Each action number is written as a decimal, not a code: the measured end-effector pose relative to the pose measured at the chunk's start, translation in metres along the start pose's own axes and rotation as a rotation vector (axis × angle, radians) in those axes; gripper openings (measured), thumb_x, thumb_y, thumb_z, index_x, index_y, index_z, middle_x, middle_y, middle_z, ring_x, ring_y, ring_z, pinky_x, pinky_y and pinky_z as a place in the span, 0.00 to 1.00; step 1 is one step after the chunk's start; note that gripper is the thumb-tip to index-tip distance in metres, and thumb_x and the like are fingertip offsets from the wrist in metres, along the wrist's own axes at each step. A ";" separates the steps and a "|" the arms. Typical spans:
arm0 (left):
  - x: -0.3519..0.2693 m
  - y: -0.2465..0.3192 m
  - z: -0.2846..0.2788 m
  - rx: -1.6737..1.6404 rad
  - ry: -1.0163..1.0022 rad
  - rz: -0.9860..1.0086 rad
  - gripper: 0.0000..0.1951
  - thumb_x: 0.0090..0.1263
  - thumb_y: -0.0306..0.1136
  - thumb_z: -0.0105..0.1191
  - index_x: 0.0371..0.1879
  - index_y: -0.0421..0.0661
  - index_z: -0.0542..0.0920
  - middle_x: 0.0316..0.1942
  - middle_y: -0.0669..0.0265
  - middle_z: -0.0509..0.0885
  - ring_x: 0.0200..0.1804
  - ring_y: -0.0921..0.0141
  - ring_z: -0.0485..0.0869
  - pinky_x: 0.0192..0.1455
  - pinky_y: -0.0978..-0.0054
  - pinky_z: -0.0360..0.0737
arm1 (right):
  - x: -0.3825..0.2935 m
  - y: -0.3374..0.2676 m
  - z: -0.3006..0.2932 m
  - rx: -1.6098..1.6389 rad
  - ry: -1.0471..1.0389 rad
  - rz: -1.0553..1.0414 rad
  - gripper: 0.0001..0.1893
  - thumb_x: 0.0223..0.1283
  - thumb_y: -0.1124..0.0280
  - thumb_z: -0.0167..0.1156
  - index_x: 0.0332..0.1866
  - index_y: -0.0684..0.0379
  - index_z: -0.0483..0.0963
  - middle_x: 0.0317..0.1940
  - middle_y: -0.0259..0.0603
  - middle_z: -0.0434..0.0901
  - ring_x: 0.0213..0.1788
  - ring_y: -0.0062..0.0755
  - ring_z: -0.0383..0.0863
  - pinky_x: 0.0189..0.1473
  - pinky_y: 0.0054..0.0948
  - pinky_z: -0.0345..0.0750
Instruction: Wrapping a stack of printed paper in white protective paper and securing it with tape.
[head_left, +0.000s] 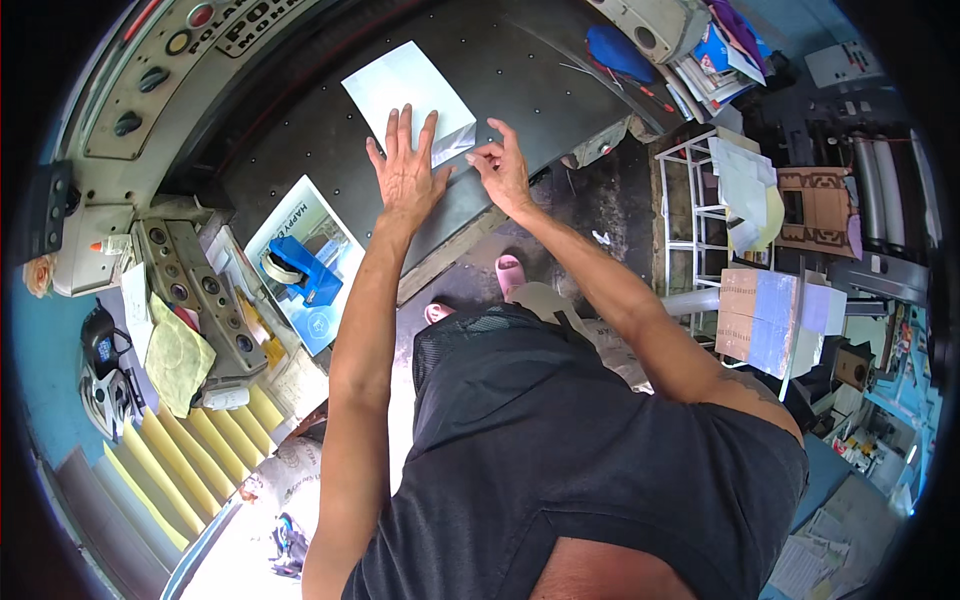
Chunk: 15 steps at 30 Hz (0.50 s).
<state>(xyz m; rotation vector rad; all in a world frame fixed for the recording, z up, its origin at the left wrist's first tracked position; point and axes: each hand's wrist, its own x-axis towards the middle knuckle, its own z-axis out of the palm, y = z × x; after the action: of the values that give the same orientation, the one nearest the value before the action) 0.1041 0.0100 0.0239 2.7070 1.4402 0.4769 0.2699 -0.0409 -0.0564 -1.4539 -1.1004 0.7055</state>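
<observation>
A thick stack of white paper (409, 86) lies on the dark metal bed (300, 135) of a Polar Mohr paper cutter. My left hand (409, 169) rests on the stack's near part, palm down with fingers spread. Just right of the stack's near corner is my right hand (501, 165), its fingers bent and apart, holding nothing visible. Left of my left forearm, a blue tape dispenser (319, 281) with a roll of tape stands on a printed sheet (319, 330).
The cutter's control panel (142, 97) with knobs curves along the upper left. A blue cloth-like item (619, 52) and thin tools lie at the bed's right end. White metal racks (694, 244) with papers and boxes stand at right; yellow sheets (172, 469) stand lower left.
</observation>
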 end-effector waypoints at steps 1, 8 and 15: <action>0.006 0.000 0.005 -0.002 0.069 0.028 0.49 0.55 0.47 0.76 0.78 0.62 0.63 0.79 0.59 0.60 0.82 0.55 0.57 0.75 0.31 0.57 | 0.004 0.007 0.006 0.036 -0.001 -0.074 0.36 0.63 0.75 0.69 0.73 0.62 0.59 0.32 0.38 0.87 0.30 0.24 0.80 0.39 0.26 0.80; 0.017 -0.002 0.026 0.059 0.008 -0.075 0.46 0.54 0.58 0.74 0.74 0.63 0.70 0.76 0.64 0.67 0.78 0.60 0.64 0.69 0.31 0.64 | 0.012 0.031 0.027 0.247 0.085 0.058 0.30 0.62 0.77 0.69 0.65 0.66 0.61 0.33 0.41 0.88 0.31 0.23 0.82 0.38 0.23 0.80; 0.025 0.003 0.024 0.117 0.067 -0.067 0.40 0.56 0.57 0.73 0.69 0.60 0.76 0.71 0.63 0.74 0.74 0.60 0.70 0.69 0.32 0.65 | 0.021 0.029 0.030 0.149 0.086 0.090 0.30 0.62 0.73 0.71 0.63 0.66 0.61 0.31 0.40 0.87 0.30 0.26 0.84 0.37 0.26 0.80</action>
<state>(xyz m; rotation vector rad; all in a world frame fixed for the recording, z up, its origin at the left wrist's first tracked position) 0.1266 0.0318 0.0075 2.7445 1.6194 0.4990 0.2586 -0.0075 -0.0866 -1.3993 -0.9025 0.7648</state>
